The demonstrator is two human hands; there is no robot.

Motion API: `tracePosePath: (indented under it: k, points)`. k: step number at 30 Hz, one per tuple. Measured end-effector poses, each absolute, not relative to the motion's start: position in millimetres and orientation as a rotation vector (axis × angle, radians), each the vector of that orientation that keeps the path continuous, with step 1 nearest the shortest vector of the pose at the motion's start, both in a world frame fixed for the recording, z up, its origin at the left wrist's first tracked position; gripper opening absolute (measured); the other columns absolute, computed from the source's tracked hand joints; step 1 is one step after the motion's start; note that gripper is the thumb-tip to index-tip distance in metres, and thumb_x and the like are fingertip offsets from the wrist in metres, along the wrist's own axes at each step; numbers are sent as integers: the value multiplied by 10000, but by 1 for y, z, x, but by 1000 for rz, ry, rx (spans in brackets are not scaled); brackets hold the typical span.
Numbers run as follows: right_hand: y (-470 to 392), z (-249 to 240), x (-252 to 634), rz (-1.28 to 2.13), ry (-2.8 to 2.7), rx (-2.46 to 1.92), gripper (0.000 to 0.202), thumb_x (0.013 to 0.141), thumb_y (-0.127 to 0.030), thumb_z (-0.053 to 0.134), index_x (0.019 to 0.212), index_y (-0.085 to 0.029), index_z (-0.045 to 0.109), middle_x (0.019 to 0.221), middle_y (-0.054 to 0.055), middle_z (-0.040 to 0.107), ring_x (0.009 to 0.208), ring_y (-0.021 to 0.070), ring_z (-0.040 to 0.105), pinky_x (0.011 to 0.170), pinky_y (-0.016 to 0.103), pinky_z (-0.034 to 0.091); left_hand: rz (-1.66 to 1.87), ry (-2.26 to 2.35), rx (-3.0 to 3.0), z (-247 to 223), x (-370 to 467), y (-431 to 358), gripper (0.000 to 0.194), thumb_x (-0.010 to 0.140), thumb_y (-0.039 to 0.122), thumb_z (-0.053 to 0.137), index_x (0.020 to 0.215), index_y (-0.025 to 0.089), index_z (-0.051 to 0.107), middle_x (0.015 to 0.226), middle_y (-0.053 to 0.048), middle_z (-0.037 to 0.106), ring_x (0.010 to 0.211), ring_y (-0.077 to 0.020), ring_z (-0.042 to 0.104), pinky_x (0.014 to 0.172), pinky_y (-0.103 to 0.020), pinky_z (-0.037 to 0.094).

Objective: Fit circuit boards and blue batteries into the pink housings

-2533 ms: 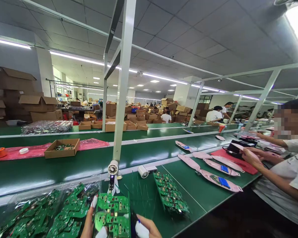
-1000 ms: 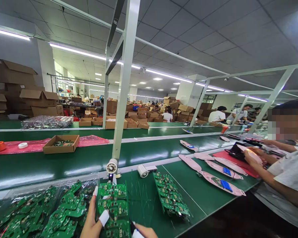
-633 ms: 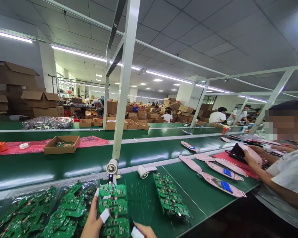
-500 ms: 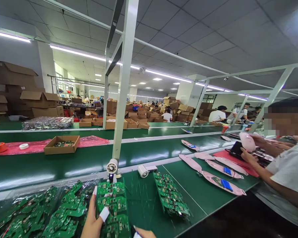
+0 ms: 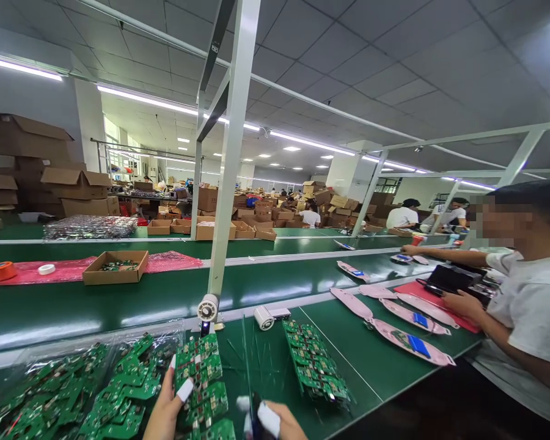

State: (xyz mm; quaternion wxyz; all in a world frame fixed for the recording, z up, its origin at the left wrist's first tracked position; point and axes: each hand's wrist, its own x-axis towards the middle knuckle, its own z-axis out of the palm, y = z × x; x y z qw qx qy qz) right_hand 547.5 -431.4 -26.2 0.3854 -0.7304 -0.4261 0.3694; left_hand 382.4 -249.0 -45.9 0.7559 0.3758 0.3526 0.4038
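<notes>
My left hand (image 5: 167, 406), white covers on its fingertips, grips a panel of joined green circuit boards (image 5: 204, 379) by its left side. Just right of the panel, my right hand (image 5: 277, 421) is closed, also with white fingertip covers. A thin green edge strip (image 5: 246, 351) rises upright from its fingers, apart from the panel. Something dark and narrow (image 5: 255, 412) is also in this hand; its kind is unclear. More thin green strips (image 5: 268, 357) lie scattered on the bench. A stack of similar board panels (image 5: 314, 360) rests to the right.
Loose green boards (image 5: 50, 391) in clear plastic lie left. A small white fan (image 5: 207, 308) stands by the post (image 5: 231, 153), with a white cylinder (image 5: 264, 317) nearby. Pink shells (image 5: 407, 339) with blue parts lie right, beside a seated co-worker (image 5: 531, 293).
The thin strip along the panel's right edge is now apart from it, at my right hand. The panel has shifted left. The co-worker's arm now reaches across the line.
</notes>
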Motion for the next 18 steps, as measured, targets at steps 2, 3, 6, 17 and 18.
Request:
tracePosePath:
  k: [2,3,6,17,18]
  points:
    - [-429,-7,559,866,-1154,-2013,361,943,-268,346,1075,-115,644,966,124,722,858,238,698,710,364,532,888,788,815,-42,373,-245,825,646,303,800,1393,284,451,1333,-57,637,1362,-276,427,1123,-399,334]
    - [-428,3,566,811,-1201,-2097,321,876,-224,407,1008,-110,676,948,148,729,873,278,696,728,395,518,883,787,809,-39,368,-243,832,639,293,805,1393,293,454,1327,-52,642,1341,-277,457,1105,-393,362]
    - [-429,30,585,643,-1297,-2336,205,612,-107,585,767,-93,718,908,234,726,937,444,656,828,557,436,821,757,755,-29,360,-242,867,629,262,803,1413,272,433,1274,-68,678,1258,-298,548,1029,-400,453]
    - [-414,64,559,606,-886,-1768,348,649,-365,705,912,-151,625,905,65,669,867,222,600,803,307,450,297,338,951,19,366,-275,516,494,330,894,981,200,783,1074,-81,770,1142,-367,619,1073,-445,359]
    - [-408,56,554,697,-804,-1638,374,544,-365,781,819,-160,632,812,35,666,790,206,597,749,295,456,242,271,994,22,368,-276,530,483,342,900,979,197,785,1053,-84,776,1107,-373,636,1069,-453,354]
